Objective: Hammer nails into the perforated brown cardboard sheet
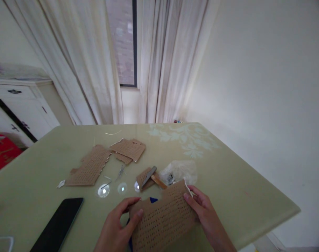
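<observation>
A brown perforated cardboard panel (164,217) is tilted up at the near side of the table, between my two hands. My left hand (124,222) pinches its left edge, thumb on the front face. At the upper right corner, beside a white strip along the edge, my right hand (201,206) grips the same panel. Something blue (154,200) shows behind the panel's top edge; most of it is hidden. Just beyond the panel lies a small hammer (149,175) with a wooden handle, resting on a small cardboard piece (143,172).
A clear plastic bag (182,171) lies beyond my right hand. More perforated cardboard pieces (90,166) (129,148) and loose metal pins (120,171) are spread on the green table (240,196). A black phone (58,224) lies at the near left. Curtains (83,63) hang behind.
</observation>
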Action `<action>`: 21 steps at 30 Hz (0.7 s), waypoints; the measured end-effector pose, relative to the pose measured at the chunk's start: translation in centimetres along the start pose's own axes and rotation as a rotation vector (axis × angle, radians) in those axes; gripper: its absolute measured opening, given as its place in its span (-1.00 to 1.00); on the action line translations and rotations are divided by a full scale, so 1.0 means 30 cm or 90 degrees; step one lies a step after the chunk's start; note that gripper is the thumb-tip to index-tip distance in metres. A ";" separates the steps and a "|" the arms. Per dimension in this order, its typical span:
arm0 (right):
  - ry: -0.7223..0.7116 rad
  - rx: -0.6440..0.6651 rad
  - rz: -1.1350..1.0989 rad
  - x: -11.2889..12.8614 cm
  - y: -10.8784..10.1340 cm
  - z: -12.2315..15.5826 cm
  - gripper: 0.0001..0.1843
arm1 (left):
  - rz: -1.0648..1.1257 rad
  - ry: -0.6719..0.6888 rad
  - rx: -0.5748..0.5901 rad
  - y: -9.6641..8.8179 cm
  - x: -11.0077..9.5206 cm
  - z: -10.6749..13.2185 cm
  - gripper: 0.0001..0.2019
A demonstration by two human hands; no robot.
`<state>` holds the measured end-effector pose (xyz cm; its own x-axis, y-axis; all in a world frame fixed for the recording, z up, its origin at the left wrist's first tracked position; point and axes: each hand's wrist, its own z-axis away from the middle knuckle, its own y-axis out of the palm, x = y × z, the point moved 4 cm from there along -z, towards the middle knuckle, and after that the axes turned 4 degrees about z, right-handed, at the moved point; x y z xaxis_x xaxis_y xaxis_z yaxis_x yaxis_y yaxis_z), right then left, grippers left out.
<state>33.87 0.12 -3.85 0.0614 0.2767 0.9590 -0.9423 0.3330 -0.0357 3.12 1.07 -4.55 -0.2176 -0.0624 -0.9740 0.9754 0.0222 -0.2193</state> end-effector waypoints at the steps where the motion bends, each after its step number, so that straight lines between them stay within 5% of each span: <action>1: -0.005 0.008 0.010 0.002 0.010 -0.006 -0.27 | 0.018 -0.011 0.005 0.012 0.012 0.008 -0.53; 8: 0.002 0.020 0.017 -0.007 0.039 -0.011 -0.33 | 0.131 -0.079 0.059 0.023 0.050 -0.010 -0.45; 21: -0.009 -0.015 -0.021 -0.060 0.080 0.095 -0.29 | 0.032 -0.053 0.067 0.015 0.015 -0.033 -0.60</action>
<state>30.55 -2.16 -4.85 0.0870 0.2530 0.9635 -0.9316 0.3632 -0.0113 3.41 2.04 -5.15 -0.1683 -0.1459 -0.9749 0.9844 -0.0764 -0.1585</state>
